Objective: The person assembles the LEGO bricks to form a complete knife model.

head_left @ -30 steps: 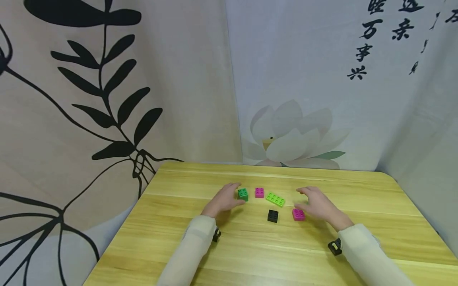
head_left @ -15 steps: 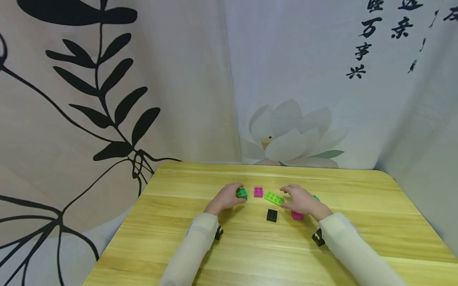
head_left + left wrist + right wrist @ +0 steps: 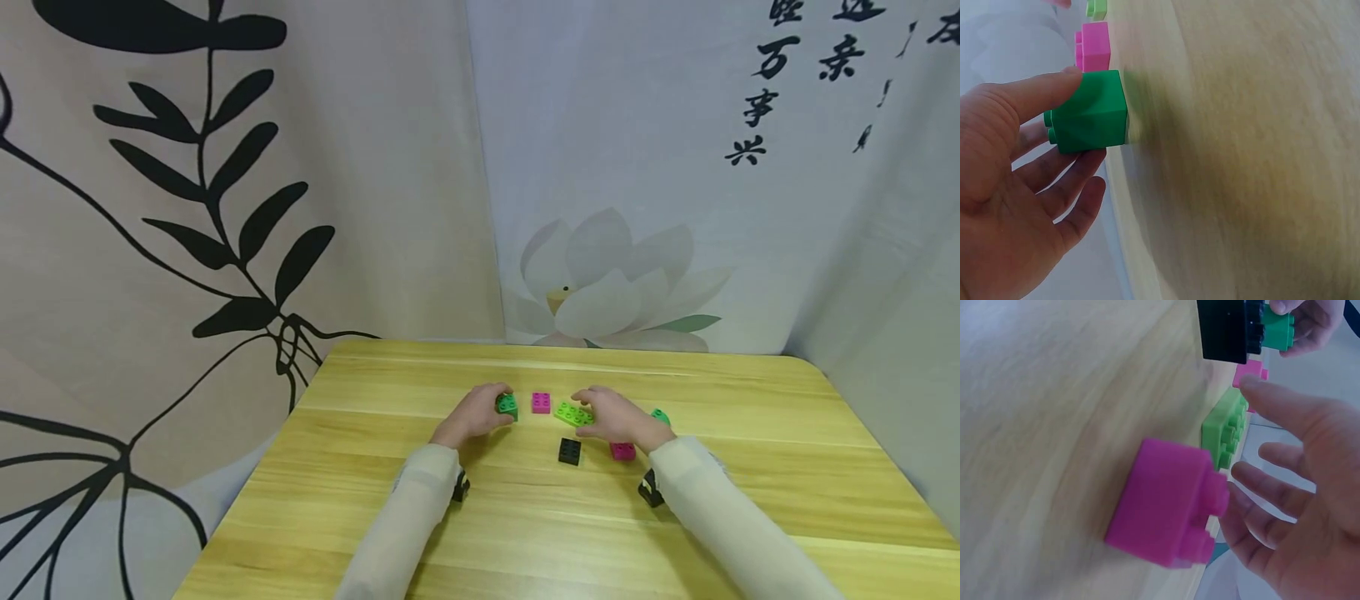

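My left hand (image 3: 480,412) holds a dark green toy building brick (image 3: 507,406); the left wrist view shows the thumb along one side of this green brick (image 3: 1091,112) and fingertips at the other. On the right, my right hand (image 3: 618,417) reaches over the table, thumb and fingers spread about the right end of a long lime green brick (image 3: 570,414). In the right wrist view the fingers stand apart, with the lime brick (image 3: 1222,428) beyond them and a magenta brick (image 3: 1160,500) close below the palm.
Between the hands a pink brick (image 3: 541,403) sits on the wooden table (image 3: 540,533). Nearer stand a black brick (image 3: 569,452) and the magenta brick (image 3: 622,451), partly under the right wrist. Another green brick (image 3: 660,416) shows behind that wrist. A printed curtain (image 3: 405,183) hangs behind.
My right hand has moved left, from beside the magenta brick to the lime brick, and a green brick has come into view behind its wrist. The left hand has stayed at its green brick.
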`<state>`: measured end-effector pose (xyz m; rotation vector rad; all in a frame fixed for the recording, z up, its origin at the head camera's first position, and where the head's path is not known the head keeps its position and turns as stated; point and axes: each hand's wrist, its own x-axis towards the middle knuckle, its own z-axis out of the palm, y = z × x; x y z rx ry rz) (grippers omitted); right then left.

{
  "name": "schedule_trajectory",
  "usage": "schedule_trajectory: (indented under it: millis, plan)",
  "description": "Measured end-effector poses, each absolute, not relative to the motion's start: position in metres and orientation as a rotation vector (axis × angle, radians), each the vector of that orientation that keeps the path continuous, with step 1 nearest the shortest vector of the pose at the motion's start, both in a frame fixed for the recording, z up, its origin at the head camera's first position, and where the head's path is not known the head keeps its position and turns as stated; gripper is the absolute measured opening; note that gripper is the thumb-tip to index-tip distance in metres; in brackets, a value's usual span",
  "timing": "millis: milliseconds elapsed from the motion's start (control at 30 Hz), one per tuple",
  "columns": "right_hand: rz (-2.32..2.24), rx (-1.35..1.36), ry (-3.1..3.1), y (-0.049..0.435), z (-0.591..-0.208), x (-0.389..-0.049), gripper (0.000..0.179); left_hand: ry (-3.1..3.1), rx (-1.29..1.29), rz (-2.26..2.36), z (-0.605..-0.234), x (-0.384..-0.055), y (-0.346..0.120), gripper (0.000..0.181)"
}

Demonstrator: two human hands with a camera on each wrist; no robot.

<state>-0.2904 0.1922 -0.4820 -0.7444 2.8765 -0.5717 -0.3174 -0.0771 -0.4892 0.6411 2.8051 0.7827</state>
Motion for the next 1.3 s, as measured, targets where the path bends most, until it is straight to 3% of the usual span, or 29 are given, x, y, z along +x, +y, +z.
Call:
schedule_trajectory:
  millis: [1300]
  plan:
    - [-0.561, -0.670, 2.879, 0.183, -0.496, -0.299, 0.051, 2.758, 0.678, 0.810, -0.494, -0.308, -0.077, 0.040]
